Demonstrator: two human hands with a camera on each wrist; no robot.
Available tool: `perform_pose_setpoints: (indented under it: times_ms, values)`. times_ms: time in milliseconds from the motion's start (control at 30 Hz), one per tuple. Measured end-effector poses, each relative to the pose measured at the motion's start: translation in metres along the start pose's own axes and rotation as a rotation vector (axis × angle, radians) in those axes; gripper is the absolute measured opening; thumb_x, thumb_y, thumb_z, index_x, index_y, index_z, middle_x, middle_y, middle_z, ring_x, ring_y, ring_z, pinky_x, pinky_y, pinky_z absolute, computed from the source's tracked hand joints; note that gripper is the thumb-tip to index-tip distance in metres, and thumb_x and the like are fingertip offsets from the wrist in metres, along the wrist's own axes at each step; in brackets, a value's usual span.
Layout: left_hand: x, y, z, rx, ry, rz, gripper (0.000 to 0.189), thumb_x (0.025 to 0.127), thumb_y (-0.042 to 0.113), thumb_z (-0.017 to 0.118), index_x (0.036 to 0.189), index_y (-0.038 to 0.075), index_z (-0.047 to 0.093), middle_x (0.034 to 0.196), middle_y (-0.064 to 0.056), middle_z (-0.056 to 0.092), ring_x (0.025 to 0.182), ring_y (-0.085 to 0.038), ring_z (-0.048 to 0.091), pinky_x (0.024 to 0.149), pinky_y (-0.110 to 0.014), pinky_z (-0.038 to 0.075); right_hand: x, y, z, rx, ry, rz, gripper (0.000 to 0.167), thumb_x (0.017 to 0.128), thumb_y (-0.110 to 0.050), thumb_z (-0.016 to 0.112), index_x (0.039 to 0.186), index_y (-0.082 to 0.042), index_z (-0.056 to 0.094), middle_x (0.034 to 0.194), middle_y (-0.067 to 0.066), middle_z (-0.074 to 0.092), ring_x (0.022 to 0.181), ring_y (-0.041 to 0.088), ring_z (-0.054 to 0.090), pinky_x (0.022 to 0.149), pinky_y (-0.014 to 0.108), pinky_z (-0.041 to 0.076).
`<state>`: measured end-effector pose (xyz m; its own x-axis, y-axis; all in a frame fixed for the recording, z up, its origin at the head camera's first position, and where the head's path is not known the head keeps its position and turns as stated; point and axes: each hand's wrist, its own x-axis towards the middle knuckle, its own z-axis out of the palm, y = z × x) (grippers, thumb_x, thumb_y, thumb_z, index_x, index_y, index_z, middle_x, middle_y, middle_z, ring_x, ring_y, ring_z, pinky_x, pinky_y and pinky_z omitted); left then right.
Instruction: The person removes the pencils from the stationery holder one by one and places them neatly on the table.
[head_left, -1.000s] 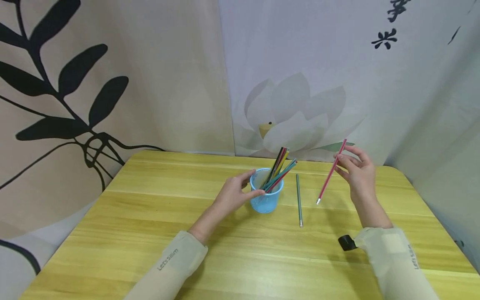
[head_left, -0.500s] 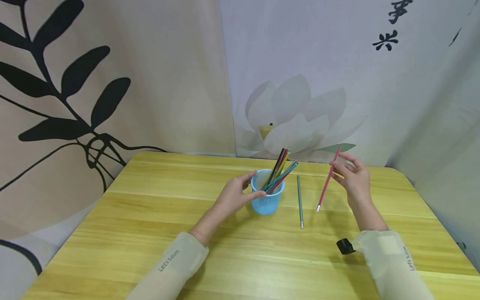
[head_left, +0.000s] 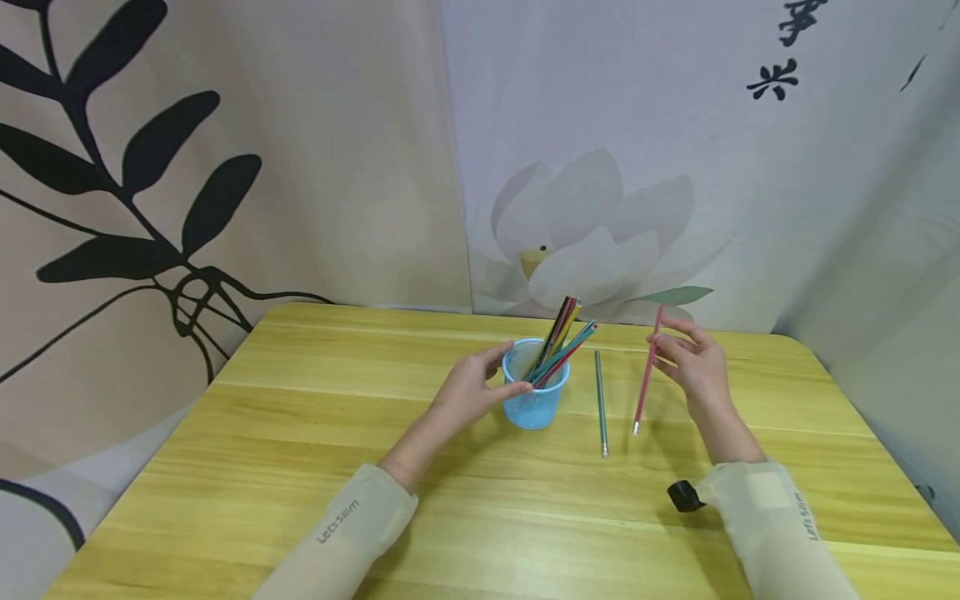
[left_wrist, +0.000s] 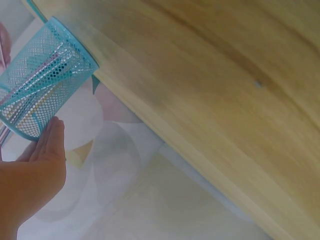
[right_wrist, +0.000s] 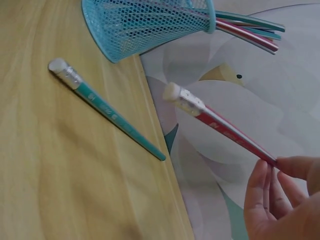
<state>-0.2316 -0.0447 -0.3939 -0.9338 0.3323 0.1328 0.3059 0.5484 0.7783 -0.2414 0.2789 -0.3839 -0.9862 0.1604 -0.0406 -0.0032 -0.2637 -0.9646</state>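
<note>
**Red pencil point(head_left: 648, 371) in the right hand point(head_left: 693, 367), eraser end downward**

On the left sleeve point(head_left: 348, 525) I can read "LetsSlim", and the same lettering runs along the right sleeve point(head_left: 772, 517). In my right wrist view, both the red pencil and the green pencil point(head_left: 602, 408) carry small pale printing, but it is too blurred for me to read surely. On the wall cloth point(head_left: 360, 167) there are black Chinese characters point(head_left: 772, 79); the lower one I read as 兴.

The red pencil is in the air, to the right of the green pencil. Its long axis is steep: the plain end points up and away from the person, the white eraser points down and nearer. The right fingers pinch it close to the plain end. The green pencil lies on the worktop point(head_left: 337, 392), its eraser toward the person.

The left hand point(head_left: 468, 387) holds the blue mesh pencil cup point(head_left: 531, 410) at the rim, with the thumb on the near side. The cup stands upright, and the bundle of pencils point(head_left: 566, 327) inside leans to the right.

The worktop is yellowish, wood-grained. Behind it, the cloth shows a pale lotus point(head_left: 592, 217) and a dark leafy branch point(head_left: 168, 143).
</note>
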Motion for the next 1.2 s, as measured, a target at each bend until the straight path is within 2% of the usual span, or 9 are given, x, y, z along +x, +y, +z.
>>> perform_pose_setpoints:
  times_ms: [533,767,1000,1200]
  values:
    - [-0.002,0.002,-0.001,-0.011,-0.002,0.003,0.077,0.085,0.036,0.079,0.148,0.005,0.046,0.144,-0.018,0.056,0.128,-0.036,0.059,0.105,-0.044,0.054,0.007,0.018,-0.001,-0.154,0.018,0.109,0.025,0.098,-0.006,0.061,0.121,-0.016,0.061,0.080,-0.014,0.074,0.077,0.002,0.068,0.072,0.015,0.060]
    - [-0.002,0.000,0.000,-0.015,-0.006,0.014,0.077,0.086,0.035,0.078,0.148,0.004,0.046,0.144,-0.019,0.055,0.128,-0.036,0.059,0.105,-0.045,0.054,0.009,0.025,-0.003,-0.199,-0.024,0.122,0.027,0.098,-0.005,0.062,0.124,-0.013,0.059,0.081,-0.014,0.074,0.077,0.002,0.068,0.073,0.016,0.061]
    - [-0.002,0.000,0.000,-0.027,-0.010,0.014,0.077,0.086,0.034,0.078,0.148,0.004,0.045,0.145,-0.020,0.054,0.129,-0.036,0.059,0.105,-0.045,0.053,0.011,0.031,-0.003,-0.231,-0.049,0.159,0.029,0.097,-0.004,0.062,0.126,-0.006,0.058,0.078,-0.012,0.075,0.070,0.003,0.069,0.069,0.017,0.062]
    - [-0.002,-0.001,0.000,-0.023,-0.008,0.009,0.076,0.086,0.034,0.078,0.148,0.005,0.046,0.145,-0.019,0.055,0.129,-0.036,0.059,0.105,-0.044,0.053,0.015,0.037,-0.002,-0.285,-0.058,0.206,0.045,0.097,-0.005,0.062,0.139,0.003,0.048,0.076,-0.012,0.074,0.066,0.003,0.068,0.066,0.017,0.061]
